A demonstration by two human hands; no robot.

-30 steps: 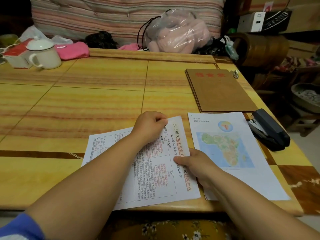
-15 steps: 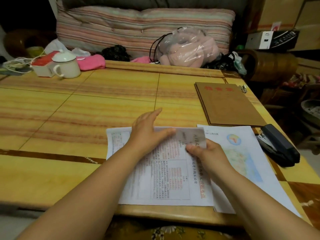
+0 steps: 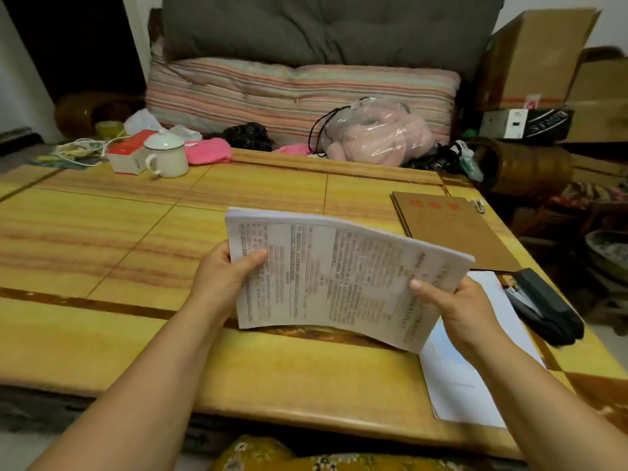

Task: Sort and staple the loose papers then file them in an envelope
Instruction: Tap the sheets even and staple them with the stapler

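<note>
We hold the printed sheets (image 3: 339,277) above the table (image 3: 136,253), left hand (image 3: 224,277) and right hand (image 3: 455,307) pinching opposite ends. Tap edges square first; the stapler (image 3: 543,307) waits at three o'clock, the brown envelope (image 3: 452,229) at one.

Yellow tiled table (image 3: 102,239); striped cushion (image 3: 299,93) under grey cushion (image 3: 323,28) behind it; dim light

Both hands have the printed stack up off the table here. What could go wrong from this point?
The paper stack, pinched only at its ends by the left hand and right hand, sags and could fan out. Its low edge may catch the map sheet, nudging it toward the stapler.
</note>
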